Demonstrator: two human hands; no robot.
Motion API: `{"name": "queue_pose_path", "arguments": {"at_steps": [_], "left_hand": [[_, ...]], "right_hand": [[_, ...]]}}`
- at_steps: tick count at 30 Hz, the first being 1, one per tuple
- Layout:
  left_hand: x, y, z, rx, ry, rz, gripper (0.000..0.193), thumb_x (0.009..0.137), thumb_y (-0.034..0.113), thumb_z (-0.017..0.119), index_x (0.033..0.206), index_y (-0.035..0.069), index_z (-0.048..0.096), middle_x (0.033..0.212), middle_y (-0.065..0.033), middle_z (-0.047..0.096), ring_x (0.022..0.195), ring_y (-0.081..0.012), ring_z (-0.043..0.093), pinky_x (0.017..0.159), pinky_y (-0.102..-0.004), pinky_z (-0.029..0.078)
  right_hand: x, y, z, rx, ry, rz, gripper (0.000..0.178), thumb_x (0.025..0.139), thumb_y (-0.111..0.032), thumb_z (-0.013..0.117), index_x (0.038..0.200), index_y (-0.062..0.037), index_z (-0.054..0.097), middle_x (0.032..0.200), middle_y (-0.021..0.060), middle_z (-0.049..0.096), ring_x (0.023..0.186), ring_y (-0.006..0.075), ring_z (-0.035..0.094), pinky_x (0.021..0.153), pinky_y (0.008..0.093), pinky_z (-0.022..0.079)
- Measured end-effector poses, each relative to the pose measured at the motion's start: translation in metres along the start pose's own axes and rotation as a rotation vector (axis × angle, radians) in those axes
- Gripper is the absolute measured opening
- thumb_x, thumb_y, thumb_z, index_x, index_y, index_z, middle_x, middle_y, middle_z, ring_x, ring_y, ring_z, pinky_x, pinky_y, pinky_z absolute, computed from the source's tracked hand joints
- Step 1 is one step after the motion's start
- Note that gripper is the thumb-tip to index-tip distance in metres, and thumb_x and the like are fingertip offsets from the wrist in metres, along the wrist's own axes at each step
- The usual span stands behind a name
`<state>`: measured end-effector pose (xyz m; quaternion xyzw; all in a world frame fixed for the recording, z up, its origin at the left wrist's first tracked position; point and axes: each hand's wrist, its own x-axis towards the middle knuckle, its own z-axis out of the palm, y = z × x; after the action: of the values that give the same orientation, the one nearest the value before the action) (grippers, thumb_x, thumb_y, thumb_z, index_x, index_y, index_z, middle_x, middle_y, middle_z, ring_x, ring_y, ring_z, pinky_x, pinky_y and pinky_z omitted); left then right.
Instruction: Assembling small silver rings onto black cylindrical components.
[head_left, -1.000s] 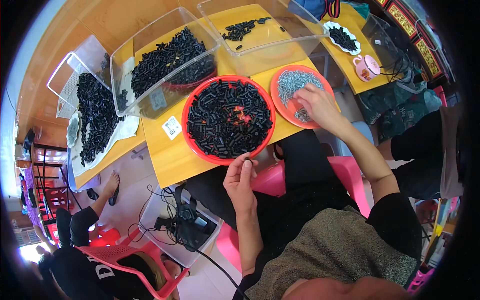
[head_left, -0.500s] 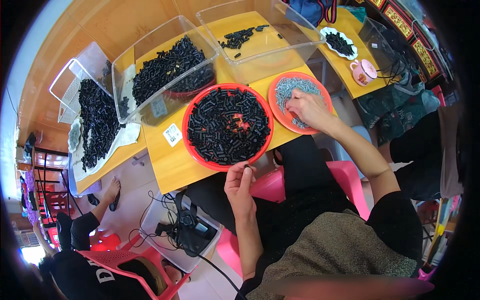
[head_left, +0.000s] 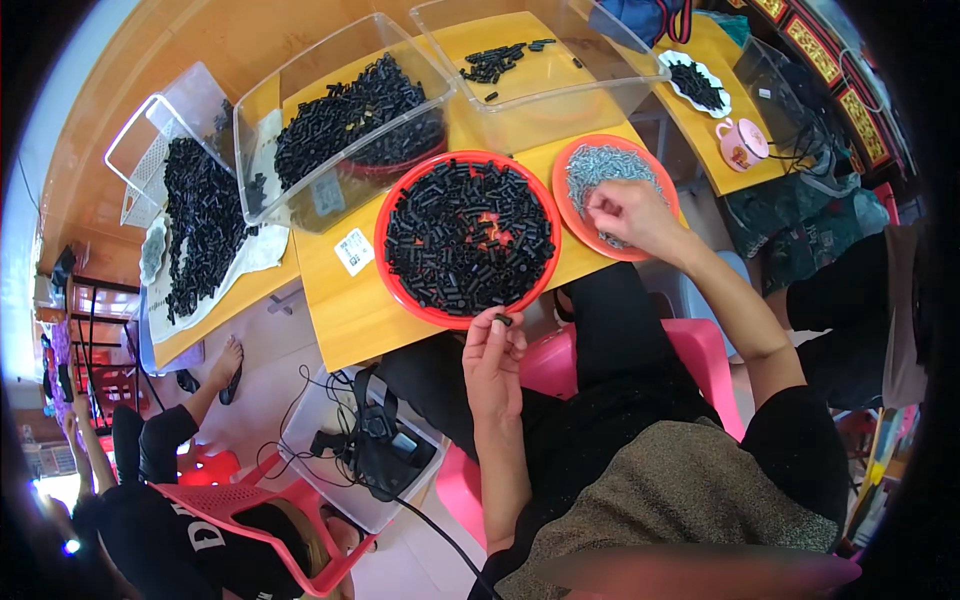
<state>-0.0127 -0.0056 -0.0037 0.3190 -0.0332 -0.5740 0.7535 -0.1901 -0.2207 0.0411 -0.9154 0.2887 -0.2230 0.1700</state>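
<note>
My left hand (head_left: 492,362), palm up just off the near rim of a red basin (head_left: 388,275), pinches a small black plastic sleeve (head_left: 503,320) between thumb and fingers. Loose black sleeves (head_left: 430,240) of the same kind fill that basin, its red bottom showing through near the middle. To its right is an orange-red plate (head_left: 572,222) heaped with small silvery screws (head_left: 610,165). Over the plate's near left part, my right hand (head_left: 635,215) has its thumb and fingertips closed together at the screws. Whatever lies between those fingertips is too small to make out.
Two clear plastic tubs (head_left: 345,195) (head_left: 540,100) stand behind the basin, with black sleeves in view. More sleeves lie on a white cloth (head_left: 262,262) at the left. A scalloped dish (head_left: 722,105) and pink cup (head_left: 742,145) sit far right. A person sits lower left.
The whole view has shifted slightly. My right fingers have drawn toward the plate's near left side. The sleeve in my left hand now shows more of its length.
</note>
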Motion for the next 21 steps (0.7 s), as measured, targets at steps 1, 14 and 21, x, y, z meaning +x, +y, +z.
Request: {"name": "queue_pose_path", "arguments": {"at_steps": [1,14,21], "left_hand": [[-0.001,0.000,-0.002,-0.006,-0.002,0.003,0.015,0.092,0.011,0.055,0.106,0.005,0.057,0.099,-0.0087,0.065,0.072,-0.0095,0.055,0.064,-0.0202,0.043],[-0.005,0.003,-0.005,-0.244,-0.019,-0.066,0.022,0.091,0.008,0.057,0.112,0.004,0.057,0.102,-0.0088,0.063,0.074,-0.0110,0.053,0.068,-0.0210,0.045],[-0.007,0.007,-0.005,-0.213,-0.021,-0.042,0.025,0.091,0.009,0.057,0.115,0.004,0.056,0.103,-0.0091,0.063,0.079,-0.0118,0.056,0.072,-0.0219,0.046]], "right_hand": [[-0.003,-0.016,-0.004,0.203,-0.012,0.176,0.007,0.076,-0.006,0.063,0.076,-0.0007,0.059,0.068,0.0078,0.060,0.060,0.0187,0.060,0.054,0.0319,0.048],[-0.023,-0.123,0.017,1.040,-0.222,0.506,0.002,0.082,-0.003,0.066,0.083,-0.0015,0.065,0.062,-0.0053,0.058,0.055,-0.0013,0.047,0.050,0.0170,0.037],[-0.020,-0.125,0.029,1.002,-0.189,0.462,0.010,0.084,-0.004,0.065,0.093,-0.0024,0.068,0.065,-0.0030,0.059,0.055,0.0006,0.048,0.049,0.0179,0.038]]}}
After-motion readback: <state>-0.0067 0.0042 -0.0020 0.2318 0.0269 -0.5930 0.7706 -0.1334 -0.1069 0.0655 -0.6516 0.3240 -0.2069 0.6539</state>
